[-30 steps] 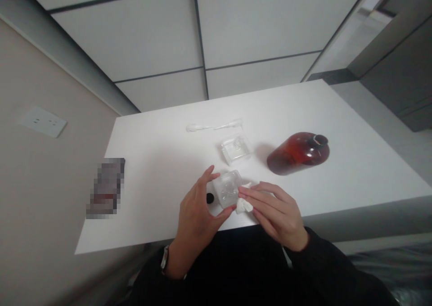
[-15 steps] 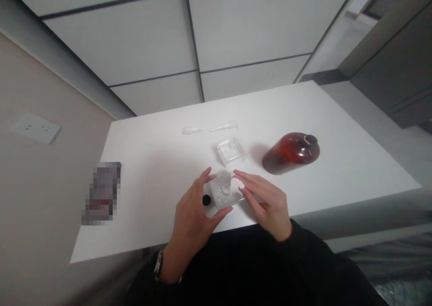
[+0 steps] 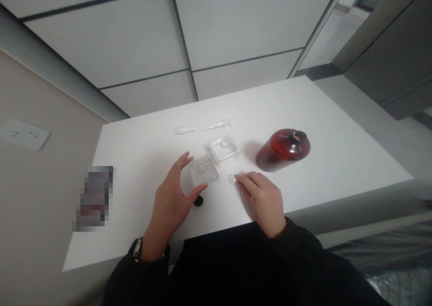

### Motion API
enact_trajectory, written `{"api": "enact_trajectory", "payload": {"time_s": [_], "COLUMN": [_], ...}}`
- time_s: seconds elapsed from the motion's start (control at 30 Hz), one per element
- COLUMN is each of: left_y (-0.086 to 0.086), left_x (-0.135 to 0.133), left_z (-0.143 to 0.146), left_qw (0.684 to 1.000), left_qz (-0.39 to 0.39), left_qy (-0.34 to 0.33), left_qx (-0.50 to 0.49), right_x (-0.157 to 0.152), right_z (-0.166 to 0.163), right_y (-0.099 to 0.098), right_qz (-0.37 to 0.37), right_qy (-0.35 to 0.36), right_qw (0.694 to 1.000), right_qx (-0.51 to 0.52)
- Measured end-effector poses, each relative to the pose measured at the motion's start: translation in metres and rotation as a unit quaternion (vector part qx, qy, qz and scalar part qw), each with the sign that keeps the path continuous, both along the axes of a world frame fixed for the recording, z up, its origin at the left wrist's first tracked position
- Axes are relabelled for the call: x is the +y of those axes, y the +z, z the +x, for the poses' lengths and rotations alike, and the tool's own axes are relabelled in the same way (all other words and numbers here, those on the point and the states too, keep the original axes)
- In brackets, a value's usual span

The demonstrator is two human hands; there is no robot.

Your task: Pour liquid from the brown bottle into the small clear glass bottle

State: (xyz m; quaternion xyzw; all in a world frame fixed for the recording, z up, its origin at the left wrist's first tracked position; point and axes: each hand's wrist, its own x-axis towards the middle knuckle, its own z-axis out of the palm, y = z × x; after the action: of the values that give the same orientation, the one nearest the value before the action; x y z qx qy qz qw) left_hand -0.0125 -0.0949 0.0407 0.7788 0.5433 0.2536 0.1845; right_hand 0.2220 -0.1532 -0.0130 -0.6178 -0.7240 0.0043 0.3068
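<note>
My left hand point(image 3: 173, 198) curves around a clear square glass container point(image 3: 203, 173), with the thumb at its near side and the fingers at its far left. A round form shows in the middle of its top. My right hand point(image 3: 261, 195) pinches a small, clear, round cap-like piece point(image 3: 231, 178) low over the table, to the right of that container. A small black disc point(image 3: 198, 201) lies by my left thumb. Just beyond the hands sits a second clear square glass container point(image 3: 224, 150), similar in shape.
A dark red-brown bottle point(image 3: 282, 150) with an uncapped mouth stands on the white table point(image 3: 141, 162) to the right. Two thin clear droppers point(image 3: 202, 128) lie toward the back. A blurred-out flat object point(image 3: 93, 199) is at the left edge. Cabinet panels rise behind.
My left hand has shifted the near glass container left and farther away. My right hand has parted from it, now pinching a clear round piece where a whitish one showed. The view has turned slightly.
</note>
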Motion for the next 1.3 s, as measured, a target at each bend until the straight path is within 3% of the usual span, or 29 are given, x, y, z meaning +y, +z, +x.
{"api": "enact_trajectory", "payload": {"time_s": [0.3, 0.47, 0.6, 0.73, 0.8, 0.9, 1.0, 1.1, 1.3], "left_y": [-0.002, 0.002, 0.012, 0.016, 0.015, 0.017, 0.022, 0.027, 0.03], "left_x": [0.021, 0.025, 0.033, 0.052, 0.059, 0.064, 0.063, 0.061, 0.06], "left_z": [0.001, 0.001, 0.012, 0.037, 0.049, 0.058, 0.059, 0.056, 0.051], "left_qw": [1.0, 0.999, 0.996, 0.993, 0.991, 0.988, 0.985, 0.982, 0.981], "left_qz": [-0.004, 0.013, 0.043, 0.037, 0.039, 0.054, 0.053, 0.027, 0.004], "left_qy": [-0.011, -0.03, -0.07, -0.101, -0.107, -0.104, -0.113, -0.13, -0.153], "left_qx": [-0.013, 0.0, 0.021, 0.056, 0.072, 0.097, 0.12, 0.131, 0.122], "right_x": [0.001, -0.014, -0.043, -0.056, -0.042, 0.005, 0.063, 0.112, 0.16], "right_z": [-0.04, -0.04, 0.016, 0.097, 0.131, 0.161, 0.168, 0.161, 0.142], "right_y": [0.003, 0.01, 0.011, 0.007, 0.006, 0.008, 0.009, 0.008, 0.005], "right_qz": [-0.015, -0.001, 0.033, 0.058, 0.045, -0.012, -0.033, -0.079, -0.127], "right_qy": [0.094, 0.175, 0.094, -0.088, -0.173, -0.193, -0.149, -0.053, 0.021], "right_qw": [0.995, 0.981, 0.98, 0.983, 0.972, 0.956, 0.96, 0.965, 0.954], "right_qx": [0.008, 0.088, 0.174, 0.152, 0.155, 0.222, 0.235, 0.246, 0.271]}}
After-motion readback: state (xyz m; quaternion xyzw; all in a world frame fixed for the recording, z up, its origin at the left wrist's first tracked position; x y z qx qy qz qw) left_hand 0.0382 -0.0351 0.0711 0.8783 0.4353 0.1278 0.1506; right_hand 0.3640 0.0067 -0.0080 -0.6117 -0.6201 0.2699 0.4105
